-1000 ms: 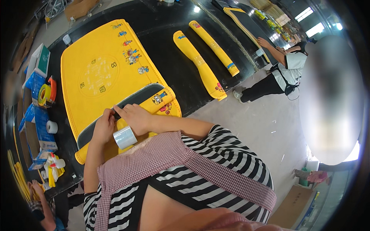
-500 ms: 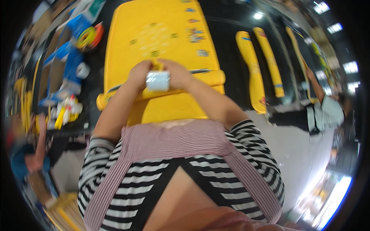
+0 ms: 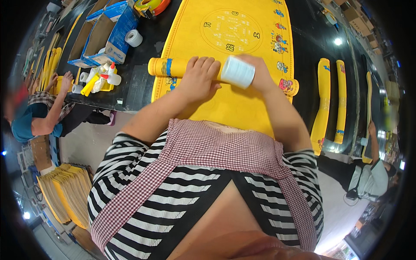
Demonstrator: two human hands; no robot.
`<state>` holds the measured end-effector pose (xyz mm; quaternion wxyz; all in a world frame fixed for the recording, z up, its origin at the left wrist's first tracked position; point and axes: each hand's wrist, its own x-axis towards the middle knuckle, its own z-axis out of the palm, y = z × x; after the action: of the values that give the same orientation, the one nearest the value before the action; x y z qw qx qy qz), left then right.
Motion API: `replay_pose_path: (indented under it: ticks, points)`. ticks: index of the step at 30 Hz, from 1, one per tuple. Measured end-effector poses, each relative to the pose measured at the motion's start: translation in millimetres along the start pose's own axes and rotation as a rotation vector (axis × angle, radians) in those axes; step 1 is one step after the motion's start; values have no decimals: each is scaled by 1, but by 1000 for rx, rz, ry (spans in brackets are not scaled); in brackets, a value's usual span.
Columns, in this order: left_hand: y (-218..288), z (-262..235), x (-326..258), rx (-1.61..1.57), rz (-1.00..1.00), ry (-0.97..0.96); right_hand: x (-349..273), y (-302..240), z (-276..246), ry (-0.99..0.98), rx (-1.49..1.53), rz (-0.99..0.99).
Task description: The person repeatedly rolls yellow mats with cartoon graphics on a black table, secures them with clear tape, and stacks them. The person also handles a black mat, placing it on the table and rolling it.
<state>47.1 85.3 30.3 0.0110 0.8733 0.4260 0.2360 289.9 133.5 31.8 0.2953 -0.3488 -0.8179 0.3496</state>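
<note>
A yellow printed mat [image 3: 236,102] lies lengthwise on the black table in front of me. Part of it is coiled into a tube [image 3: 178,67] that runs crosswise over the flat sheet. My left hand [image 3: 200,80] is closed over the tube, its fingers curled on top near the middle. In my right hand [image 3: 261,76], at the tube's right half, is a white roll of what looks like tape [image 3: 238,72]. The roll hides part of that hand's fingers and the tube under it.
Left of the mat stand blue cardboard boxes [image 3: 116,41], a white roll [image 3: 133,38] and a yellow tray of glue bottles [image 3: 106,78]. Rolled yellow mats [image 3: 322,106] lie on the right. One person [image 3: 41,110] works at left, another [image 3: 372,177] at right. Stacked yellow mats [image 3: 65,190] stand lower left.
My view has shifted, so the mat sits farther right. My hands, close together before, are now apart along the tube, with the white roll at the right hand.
</note>
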Motion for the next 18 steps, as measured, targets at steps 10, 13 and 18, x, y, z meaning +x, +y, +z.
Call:
replay_pose_path:
  ticks: [10, 13, 18]
  points:
    - [-55, 13, 84, 90, -63, -474, 5, -2, 23, 218, -584, -164]
    - [-67, 25, 85, 118, 4, -345, 45, -7, -3, -42, -466, 144]
    - [-78, 40, 78, 128, 112, 76, 86, 68, -25, 162, -37, 298]
